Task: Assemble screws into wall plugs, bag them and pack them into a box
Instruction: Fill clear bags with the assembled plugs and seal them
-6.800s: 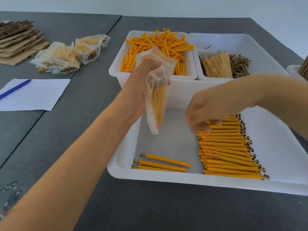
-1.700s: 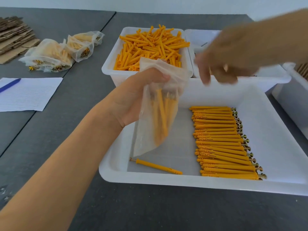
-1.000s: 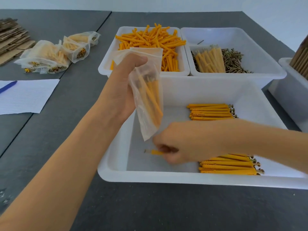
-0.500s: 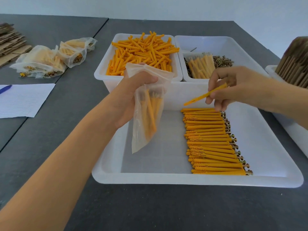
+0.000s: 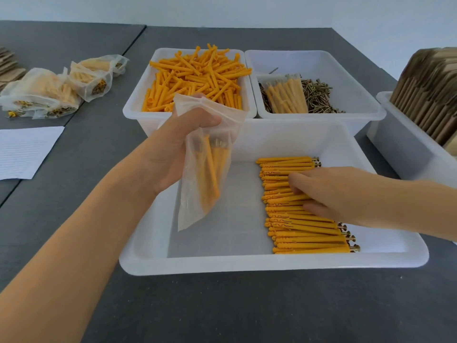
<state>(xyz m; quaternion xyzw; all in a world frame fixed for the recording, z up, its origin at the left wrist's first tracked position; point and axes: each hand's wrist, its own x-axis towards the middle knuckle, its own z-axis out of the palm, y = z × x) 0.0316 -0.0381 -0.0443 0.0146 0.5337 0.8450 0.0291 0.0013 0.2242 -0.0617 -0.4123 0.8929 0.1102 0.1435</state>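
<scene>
- left hand (image 5: 178, 154) is pinching the top of the clear bag (image 5: 205, 169) and holding it up over the near tray (image 5: 247, 266), at the tray's left end. A few assembled plugs are standing inside it already
- right hand (image 5: 333, 194) is back down on the row of assembled plugs (image 5: 306, 233) in that tray, fingers spread over the middle of the row. Can't tell if it's actually got hold of one yet
- half a second ago that hand was up in the air with a single plug pointed at the bag, so I'd say that one went in and it's fetching the next
- the loose plugs that lay by the tray's near-left corner are gone, so I reckon bagging now draws from the row
- far side of the desk: bin of empty plugs (image 5: 195, 80), bin of screws (image 5: 319, 92). Filled bags (image 5: 57, 87) sit toward the far-left corner
- no brand or readable writing anywhere; the lined paper (image 5: 24, 152) at the left edge looks blank
</scene>
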